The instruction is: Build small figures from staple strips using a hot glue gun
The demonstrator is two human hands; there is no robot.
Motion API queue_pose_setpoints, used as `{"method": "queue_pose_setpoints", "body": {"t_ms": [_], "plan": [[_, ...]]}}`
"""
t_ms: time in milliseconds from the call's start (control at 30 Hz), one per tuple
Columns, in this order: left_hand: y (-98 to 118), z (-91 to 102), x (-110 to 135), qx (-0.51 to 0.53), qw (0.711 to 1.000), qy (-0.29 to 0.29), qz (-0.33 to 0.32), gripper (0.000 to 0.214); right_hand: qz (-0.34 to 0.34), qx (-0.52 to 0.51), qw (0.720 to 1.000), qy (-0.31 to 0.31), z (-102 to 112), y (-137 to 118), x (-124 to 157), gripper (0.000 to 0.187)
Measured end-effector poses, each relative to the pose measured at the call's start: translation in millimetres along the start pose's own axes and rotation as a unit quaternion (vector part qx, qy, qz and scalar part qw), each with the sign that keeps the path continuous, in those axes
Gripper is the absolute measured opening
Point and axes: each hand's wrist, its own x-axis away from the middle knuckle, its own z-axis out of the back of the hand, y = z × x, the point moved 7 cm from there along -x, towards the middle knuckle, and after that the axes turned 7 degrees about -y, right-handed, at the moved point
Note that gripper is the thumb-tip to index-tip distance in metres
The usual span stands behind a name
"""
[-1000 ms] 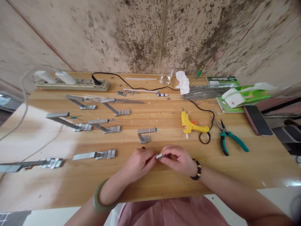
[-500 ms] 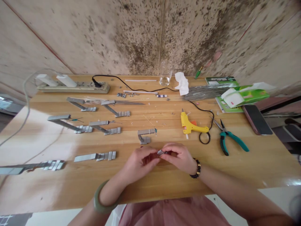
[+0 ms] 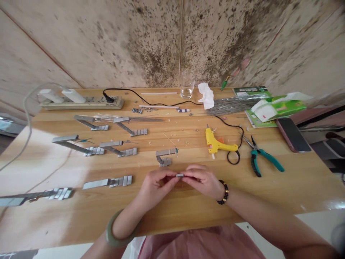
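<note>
A small grey strip piece [image 3: 179, 175] is pinched between both hands above the front of the wooden table. My left hand [image 3: 156, 185] grips its left end between thumb and fingertips, and my right hand [image 3: 202, 181] pinches its right end. Most of the piece is hidden by the fingers. Just beyond my hands lies a short bent grey strip piece [image 3: 165, 154] with a teal bit at its tip. To the left lie a long flat grey strip piece [image 3: 107, 182] and several bent grey strip pieces [image 3: 111, 144] with ribbed ends.
On the right are a yellow glue gun [image 3: 219, 144], teal-handled pliers [image 3: 265, 158] and a phone [image 3: 293, 135]. Behind them lie a bundle of thin wires [image 3: 234, 105] and a green tissue pack [image 3: 283, 108]. A glass of water [image 3: 186, 92] and a power strip [image 3: 88, 103] stand along the wall.
The small grey piece has turned from tilted to nearly level between my fingertips. My left fingers have closed in on its left end. The whole view has shifted slightly.
</note>
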Motion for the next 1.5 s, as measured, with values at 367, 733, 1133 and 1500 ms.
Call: {"method": "queue_pose_setpoints", "body": {"t_ms": [367,733,1133,1500], "plan": [[-9.8,-4.1,2.7,0.042,0.998,-0.026,0.044,0.009,-0.102,0.107,0.989,0.005,7.3,19.7,0.0,0.01],[-8.7,-13.5,1.1,-0.077,0.994,-0.075,-0.005,0.013,-0.109,0.223,0.967,-0.049,11.3,26.5,-5.2,0.013],[-1.5,-13.1,-2.4,-0.2,0.974,-0.054,-0.093,0.02,-0.121,0.264,0.956,-0.04,22.9,25.3,-5.3,0.018],[-11.3,-11.0,4.8,-0.237,0.962,-0.11,-0.085,0.025,-0.23,0.424,0.875,0.028,122.1,33.8,4.9,0.038]]}}
